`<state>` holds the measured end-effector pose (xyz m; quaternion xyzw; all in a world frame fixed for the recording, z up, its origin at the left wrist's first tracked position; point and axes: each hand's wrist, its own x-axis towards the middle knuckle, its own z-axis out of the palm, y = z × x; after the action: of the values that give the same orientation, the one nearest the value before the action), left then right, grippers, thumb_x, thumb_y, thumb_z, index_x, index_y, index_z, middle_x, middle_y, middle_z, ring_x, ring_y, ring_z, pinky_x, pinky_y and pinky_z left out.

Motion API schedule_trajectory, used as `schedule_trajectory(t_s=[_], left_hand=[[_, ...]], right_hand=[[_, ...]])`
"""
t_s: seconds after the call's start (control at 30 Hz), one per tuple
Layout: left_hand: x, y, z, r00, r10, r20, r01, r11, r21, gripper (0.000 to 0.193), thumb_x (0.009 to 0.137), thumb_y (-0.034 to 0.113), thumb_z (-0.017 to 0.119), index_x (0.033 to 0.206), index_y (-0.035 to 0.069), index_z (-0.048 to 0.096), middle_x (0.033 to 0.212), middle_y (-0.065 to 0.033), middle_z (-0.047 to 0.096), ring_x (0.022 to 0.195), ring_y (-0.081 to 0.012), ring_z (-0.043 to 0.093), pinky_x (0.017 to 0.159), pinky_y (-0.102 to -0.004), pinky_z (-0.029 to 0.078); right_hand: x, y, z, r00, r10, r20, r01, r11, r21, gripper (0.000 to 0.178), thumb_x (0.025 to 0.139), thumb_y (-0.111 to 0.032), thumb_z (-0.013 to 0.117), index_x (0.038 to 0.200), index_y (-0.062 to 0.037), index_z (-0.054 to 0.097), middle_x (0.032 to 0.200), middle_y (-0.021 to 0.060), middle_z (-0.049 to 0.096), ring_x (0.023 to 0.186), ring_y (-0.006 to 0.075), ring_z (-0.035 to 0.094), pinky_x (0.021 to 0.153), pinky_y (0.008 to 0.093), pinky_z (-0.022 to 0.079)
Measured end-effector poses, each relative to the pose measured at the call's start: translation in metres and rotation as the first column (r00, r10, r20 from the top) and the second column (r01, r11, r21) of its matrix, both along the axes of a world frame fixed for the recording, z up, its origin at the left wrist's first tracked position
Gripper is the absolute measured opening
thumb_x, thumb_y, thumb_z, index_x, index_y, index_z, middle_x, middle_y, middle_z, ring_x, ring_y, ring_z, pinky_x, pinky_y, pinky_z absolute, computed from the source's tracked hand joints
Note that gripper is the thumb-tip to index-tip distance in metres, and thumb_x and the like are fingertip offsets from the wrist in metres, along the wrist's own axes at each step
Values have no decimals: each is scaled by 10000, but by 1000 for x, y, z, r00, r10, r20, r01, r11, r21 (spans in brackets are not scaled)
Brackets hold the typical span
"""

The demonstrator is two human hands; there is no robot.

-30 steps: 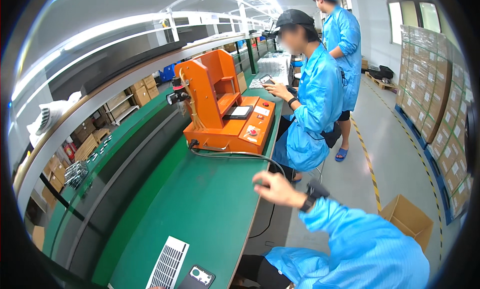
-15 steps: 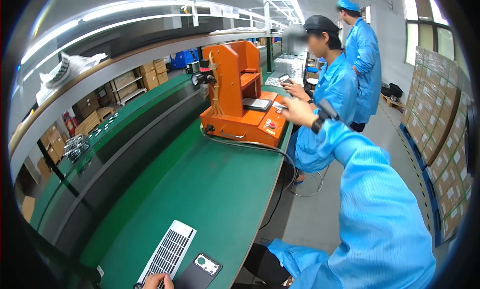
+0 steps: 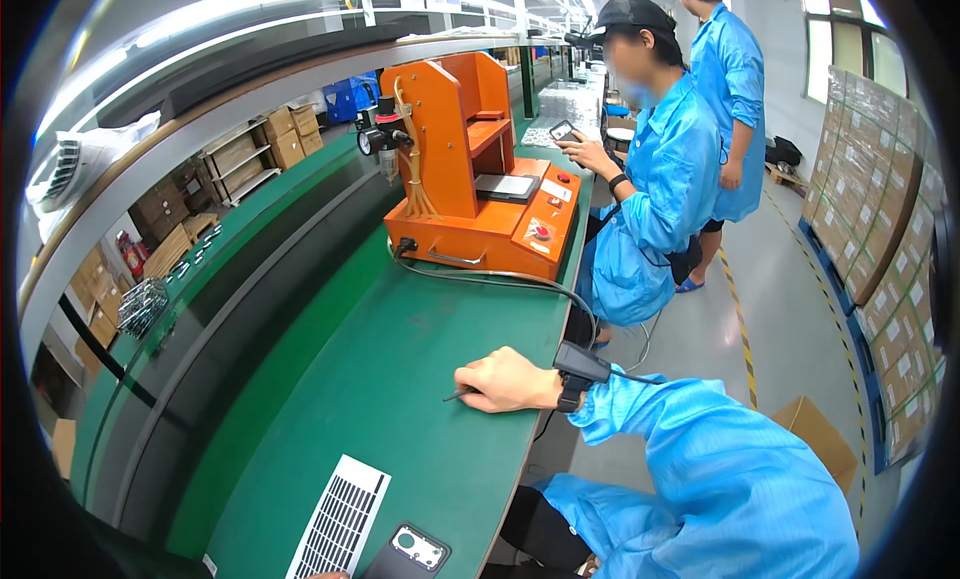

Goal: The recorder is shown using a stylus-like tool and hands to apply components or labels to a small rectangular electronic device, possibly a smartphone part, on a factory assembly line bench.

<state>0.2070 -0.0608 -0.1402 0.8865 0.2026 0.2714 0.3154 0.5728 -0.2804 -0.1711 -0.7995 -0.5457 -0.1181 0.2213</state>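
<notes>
My right hand [image 3: 508, 381] rests just above the green bench, near its right edge. Its fingers are closed round a thin dark pointed tool [image 3: 458, 394], most of it hidden in the grip. Of my left hand [image 3: 331, 576] only a sliver of a finger shows at the lower edge, by a white label sheet [image 3: 341, 514] printed with rows of black strips. Beside that sheet lies a dark phone-shaped back panel [image 3: 411, 554] with a light camera area.
Farther along the green bench [image 3: 400, 339] stands an orange press machine [image 3: 480, 234], its cable trailing over the edge. A person in blue [image 3: 650, 169] sits beyond it, holding a phone-like device; another stands behind. Wrapped cartons [image 3: 860, 179] line the right.
My right hand has come back from near the press machine down to the bench, now with the thin dark tool showing. My left hand has slipped mostly below the frame.
</notes>
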Motion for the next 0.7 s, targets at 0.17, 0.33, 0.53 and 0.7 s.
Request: schedule_trajectory(t_s=[0.17,0.33,0.53,0.7], left_hand=[[0,-1,4,999,0,-39,2,999,41,103,859,25,641,908,-65,659,809,-129,662,712,-177,605,646,-284,479],[2,-5,6,999,1,-48,-1,1000,-3,87,851,5,638,898,-66,655,818,-133,664,724,-187,614,650,-288,485],[8,-5,6,995,-61,-82,66,996,61,70,841,-9,631,875,-68,646,822,-156,661,730,-232,620,661,-313,495],[8,-8,7,996,-60,-59,64,996,56,59,837,-12,633,862,-66,639,825,-157,658,714,-239,614,650,-320,486]], right_hand=[[-6,6,1,987,-103,-121,109,993,47,192,813,-230,609,797,-40,588,725,134,644,652,338,628,580,440,491],[-6,6,4,979,-131,-153,138,990,36,200,819,-229,605,799,-31,586,730,138,643,658,342,625,579,443,489],[-6,6,6,971,-137,-194,145,989,25,196,821,-219,603,788,-26,588,729,140,644,662,345,623,587,447,488],[-6,5,7,966,-129,-226,141,989,36,192,820,-215,609,790,-26,592,736,142,646,665,348,622,593,445,490]])
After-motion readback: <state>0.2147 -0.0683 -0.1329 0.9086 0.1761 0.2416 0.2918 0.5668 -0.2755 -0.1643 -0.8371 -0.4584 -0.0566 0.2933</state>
